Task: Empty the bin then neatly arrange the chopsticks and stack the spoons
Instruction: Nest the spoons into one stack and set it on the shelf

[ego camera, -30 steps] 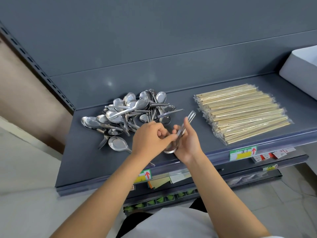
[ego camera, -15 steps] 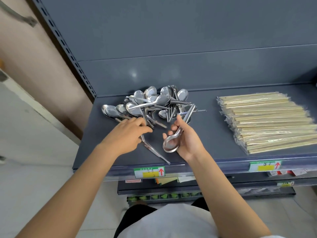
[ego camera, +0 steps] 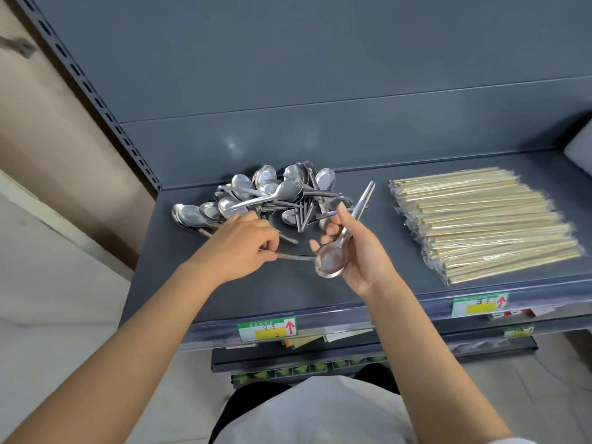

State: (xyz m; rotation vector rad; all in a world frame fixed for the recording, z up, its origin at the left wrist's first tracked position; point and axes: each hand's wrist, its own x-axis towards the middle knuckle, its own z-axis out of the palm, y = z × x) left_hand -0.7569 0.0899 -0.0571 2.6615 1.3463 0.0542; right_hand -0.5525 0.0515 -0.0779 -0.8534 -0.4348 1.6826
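my right hand [ego camera: 362, 254] grips nested spoons [ego camera: 331, 262] over the shelf [ego camera: 288, 293] | my left hand [ego camera: 240, 248] pinches a loose spoon [ego camera: 294, 257] by its handle, beside the pile [ego camera: 272, 200] | risk: slick handle slips my pinch, or nesting fans the stack apart

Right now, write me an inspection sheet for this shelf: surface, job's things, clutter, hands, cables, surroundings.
Surface: grey shelf, price labels on its front edge.
Job's things: spoons in a tangled pile at back left, unstacked; wrapped chopsticks laid side by side at right; white bin, only a corner in view at the right edge.
Clutter: loose cards on the shelf below.
Hands: left hand pinches a single spoon by its handle; right hand holds nested spoons, handles pointing away.
Cables: nothing seen on the shelf.
Surroundings: grey back panel, slotted upright at left, pale floor.
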